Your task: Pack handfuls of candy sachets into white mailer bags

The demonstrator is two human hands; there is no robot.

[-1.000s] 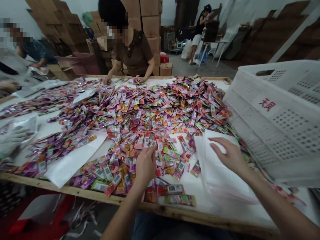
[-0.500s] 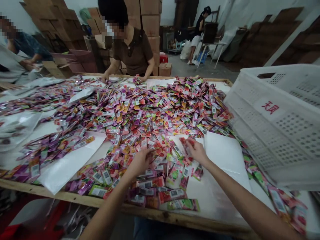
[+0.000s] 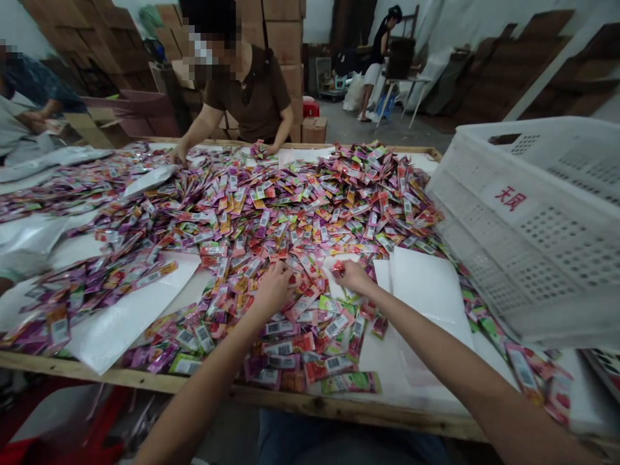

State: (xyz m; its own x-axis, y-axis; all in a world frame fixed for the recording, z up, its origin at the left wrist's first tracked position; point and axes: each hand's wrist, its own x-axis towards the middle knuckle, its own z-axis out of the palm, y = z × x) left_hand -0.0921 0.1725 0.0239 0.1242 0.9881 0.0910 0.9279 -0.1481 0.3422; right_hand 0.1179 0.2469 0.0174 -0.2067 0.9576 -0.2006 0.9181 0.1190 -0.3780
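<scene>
Small colourful sachets [image 3: 271,213] lie heaped over the white table, thickest toward its far side. My left hand [image 3: 275,289] is over the sachets near the middle, its fingers bent and drawn together; what they hold, if anything, is hidden. To its right, my right hand [image 3: 353,276] pinches a red sachet [image 3: 338,268] at its fingertips, above a bare white patch. White plastic bags [image 3: 423,290] lie flat beside my right forearm. Another white bag [image 3: 135,307] is at the left, partly under sachets.
A white perforated crate [image 3: 537,226] stands tilted at the right. Across the table, a person in brown [image 3: 256,90] handles sachets with both hands. The wooden table edge [image 3: 310,403] runs close in front. More people and stacked cartons [image 3: 283,39] are behind.
My right hand has moved left and slightly up with the red sachet, closer to my left hand. My left hand has shifted slightly up. The person opposite has reached further to the left.
</scene>
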